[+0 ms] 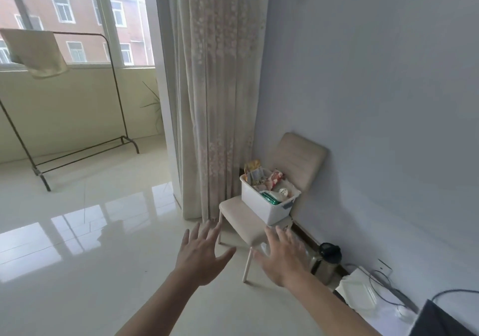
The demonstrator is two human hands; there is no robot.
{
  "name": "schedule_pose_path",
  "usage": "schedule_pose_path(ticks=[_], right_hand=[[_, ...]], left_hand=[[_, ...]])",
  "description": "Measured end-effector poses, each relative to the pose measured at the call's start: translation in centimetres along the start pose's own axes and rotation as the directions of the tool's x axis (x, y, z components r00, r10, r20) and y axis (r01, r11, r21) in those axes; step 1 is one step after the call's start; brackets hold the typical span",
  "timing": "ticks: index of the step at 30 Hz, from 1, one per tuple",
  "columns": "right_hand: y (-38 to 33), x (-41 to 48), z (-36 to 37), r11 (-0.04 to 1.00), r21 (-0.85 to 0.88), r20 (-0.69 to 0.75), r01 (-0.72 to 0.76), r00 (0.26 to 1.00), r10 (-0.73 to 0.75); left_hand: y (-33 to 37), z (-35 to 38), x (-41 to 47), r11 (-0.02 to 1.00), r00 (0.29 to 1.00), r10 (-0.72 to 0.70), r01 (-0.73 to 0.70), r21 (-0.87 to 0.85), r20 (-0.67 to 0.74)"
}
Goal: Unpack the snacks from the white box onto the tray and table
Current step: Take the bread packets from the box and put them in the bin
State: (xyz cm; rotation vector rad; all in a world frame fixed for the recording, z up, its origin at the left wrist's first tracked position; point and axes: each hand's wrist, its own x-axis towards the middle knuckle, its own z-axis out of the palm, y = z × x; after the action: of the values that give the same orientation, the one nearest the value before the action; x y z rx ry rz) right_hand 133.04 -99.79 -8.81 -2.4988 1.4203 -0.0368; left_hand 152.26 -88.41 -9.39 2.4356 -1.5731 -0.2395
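Observation:
A white box [261, 206] with grey handles stands on the seat of a beige chair [243, 221] against the wall. Several snack packets [264, 180] stick out of it: yellow, red-pink, green and white ones. My left hand [201, 255] is stretched forward over the floor, fingers spread, holding nothing, short of the chair's front left leg. My right hand [282, 255] is also spread and holding nothing, in front of the chair's near edge, below the box. Neither hand touches the box. No tray or table is in view.
A curtain [217, 97] hangs just left of the chair. A dark-lidded bin [328, 260], papers [357, 291] and cables [388, 291] lie along the wall at the right. A metal clothes rack [77, 149] stands by the window at the left. The glossy tiled floor [90, 245] spreads between.

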Motion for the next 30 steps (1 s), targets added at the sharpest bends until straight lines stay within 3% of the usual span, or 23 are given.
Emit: schedule_pose_path(ticks=[10, 20, 30], right_hand=[[-2.6, 7.2, 0.9, 0.966, 0.093, 0.009, -0.240, 0.971, 0.240], [-2.9, 13.7, 1.8, 0.950, 0.078, 0.023, -0.302, 0.953, 0.301], [1.0, 26.2, 1.9, 0.924, 0.106, 0.051, -0.367, 0.930, 0.363]], left_hand=[[-5.5, -1.8, 11.6, 0.986, 0.982, 0.159, -0.162, 0.026, 0.102], [-6.7, -0.4, 20.2, 0.970, 0.958, 0.238, -0.242, 0.009, 0.159], [-5.4, 1.5, 32.5, 0.962, 0.943, 0.253, -0.268, 0.044, 0.216]])
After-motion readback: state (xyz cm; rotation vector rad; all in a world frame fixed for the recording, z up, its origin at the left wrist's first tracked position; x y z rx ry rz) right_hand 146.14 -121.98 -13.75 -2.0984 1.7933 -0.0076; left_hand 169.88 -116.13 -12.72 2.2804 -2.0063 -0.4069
